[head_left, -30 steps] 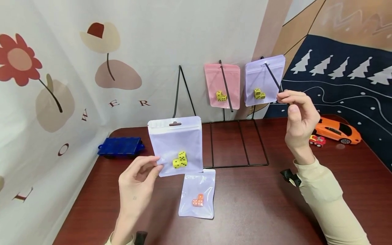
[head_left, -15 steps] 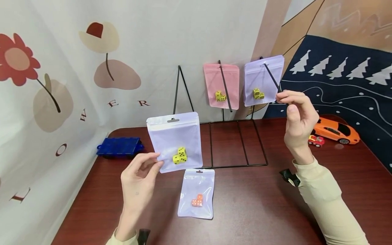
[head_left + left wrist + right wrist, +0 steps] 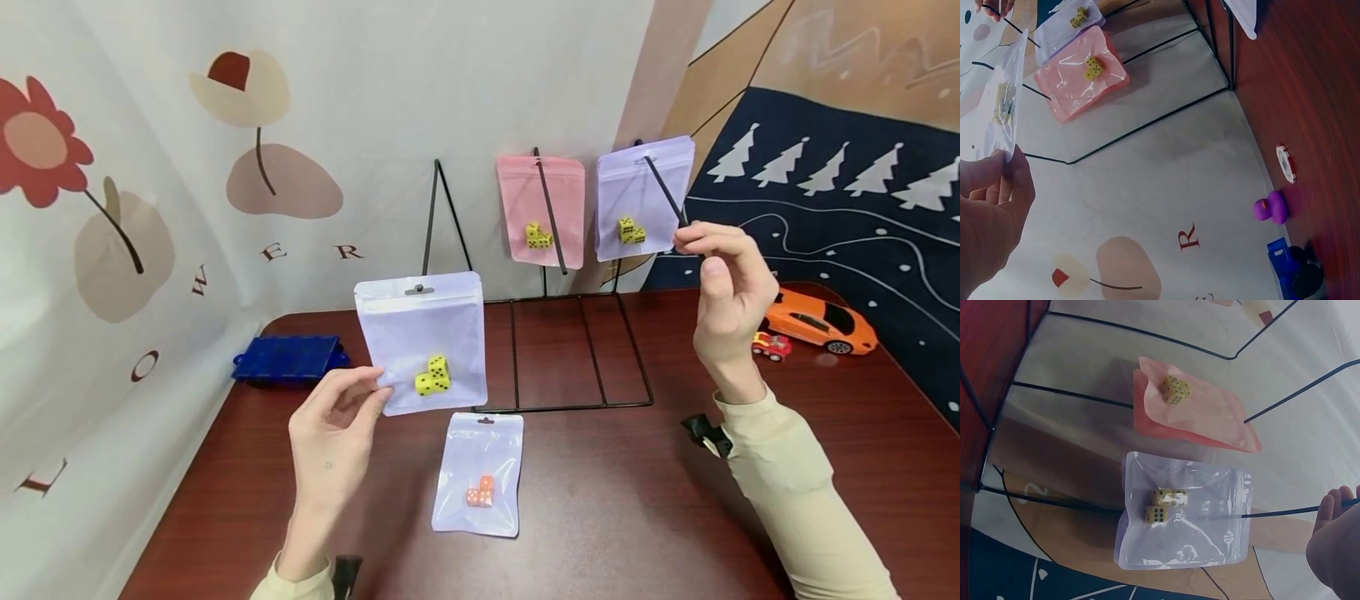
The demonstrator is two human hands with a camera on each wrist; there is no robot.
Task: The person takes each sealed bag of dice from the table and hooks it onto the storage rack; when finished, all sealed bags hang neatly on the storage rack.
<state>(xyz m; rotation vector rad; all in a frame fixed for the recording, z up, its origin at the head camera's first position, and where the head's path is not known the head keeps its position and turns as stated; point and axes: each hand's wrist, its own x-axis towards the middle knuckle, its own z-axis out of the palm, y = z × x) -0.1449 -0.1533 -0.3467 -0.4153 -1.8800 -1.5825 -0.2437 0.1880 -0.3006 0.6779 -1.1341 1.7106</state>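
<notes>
My left hand (image 3: 333, 454) pinches the lower left edge of a lilac zip pouch (image 3: 390, 342) holding yellow dice (image 3: 432, 377). The pouch stands upright in front of the black wire rack's left prong (image 3: 430, 221), and a dark tip shows in its hanging hole. At the upper right, my right hand (image 3: 735, 304) pinches the end of the right prong (image 3: 1285, 513). On that prong hangs another lilac pouch (image 3: 1210, 544) with yellow dice. A pink pouch (image 3: 517, 196) with yellow dice hangs on the middle prong.
A lilac pouch (image 3: 457, 458) with orange dice lies flat on the table in front of the rack's base (image 3: 562, 408). At left is a blue toy wagon (image 3: 288, 358); at right, an orange toy car (image 3: 813, 321) and a small red one (image 3: 771, 345). A purple duck (image 3: 1275, 208) appears in the left wrist view.
My left hand has raised the lilac pouch slightly, bringing its hanging hole to the left prong's tip. The right hand keeps its grip on the right prong.
</notes>
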